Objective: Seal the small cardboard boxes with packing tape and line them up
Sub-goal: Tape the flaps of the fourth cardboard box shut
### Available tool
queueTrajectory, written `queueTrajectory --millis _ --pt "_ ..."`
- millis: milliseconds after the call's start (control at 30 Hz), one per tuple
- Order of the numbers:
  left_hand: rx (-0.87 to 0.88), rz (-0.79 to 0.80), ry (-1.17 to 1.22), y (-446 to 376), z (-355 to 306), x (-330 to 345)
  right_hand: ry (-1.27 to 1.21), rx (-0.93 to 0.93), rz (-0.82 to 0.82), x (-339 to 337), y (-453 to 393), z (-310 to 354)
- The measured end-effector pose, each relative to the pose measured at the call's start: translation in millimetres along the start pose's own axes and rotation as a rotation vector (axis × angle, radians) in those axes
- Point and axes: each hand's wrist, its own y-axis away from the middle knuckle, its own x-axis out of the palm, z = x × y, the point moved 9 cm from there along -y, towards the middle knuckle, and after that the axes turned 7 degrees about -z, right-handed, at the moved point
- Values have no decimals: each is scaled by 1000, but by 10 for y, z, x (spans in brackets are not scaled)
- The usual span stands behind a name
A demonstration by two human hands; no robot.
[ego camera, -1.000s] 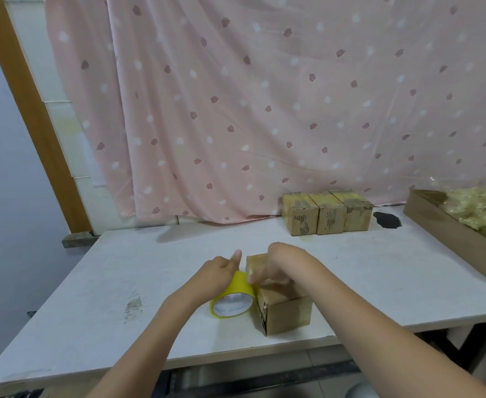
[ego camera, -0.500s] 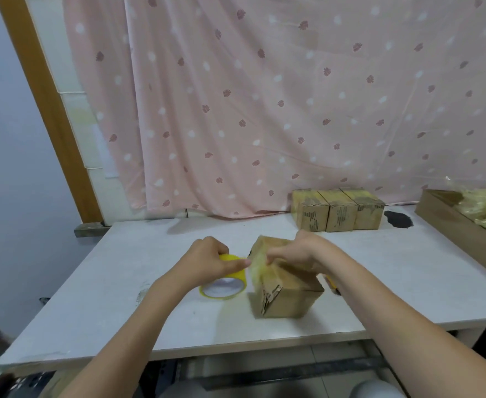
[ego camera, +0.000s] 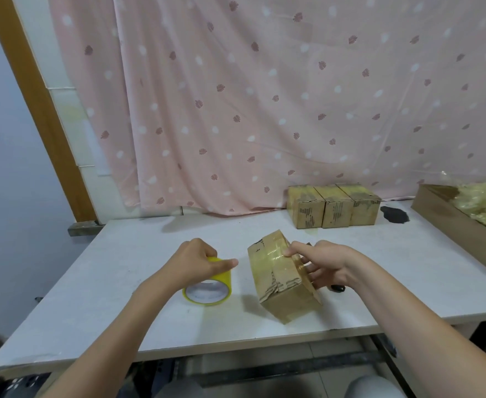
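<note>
The box (ego camera: 282, 278) lies on the table (ego camera: 121, 297) near the front edge, tipped and skewed, its long axis running from far-left to near-right, with glossy tape across its top. The right hand (ego camera: 322, 264) is on it, thumb pressing the taped top and fingers spread down the right side, so it grasps the box rather than merely resting there. The left hand (ego camera: 196, 265) curls over the yellow tape roll (ego camera: 207, 288), which stands on the table just left of the box, apart from it; the thumb points toward the box. I cannot tell whether a strip of tape joins roll and box. Three boxes (ego camera: 333, 205) stand in a touching row at the back, by the curtain (ego camera: 264, 96), far-right of the box in hand. A dark object (ego camera: 338, 288) lies on the table under the right wrist; what it is I cannot say. The right hand is the nearer one to that row, so it seems the likelier to carry the box there once the taping is judged done; the box would need turning to match the row.
</note>
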Motion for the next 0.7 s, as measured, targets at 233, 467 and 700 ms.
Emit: queueTrajectory --millis 233,467,700 --pt "22 39 -137 -47 -75 210 0 14 -2 -25 -21 -33" --pt "66 38 -173 -121 -299 417 525 -486 -209 -66 274 501" --pt "42 9 -187 -112 -329 446 988 -680 -164 395 282 337"
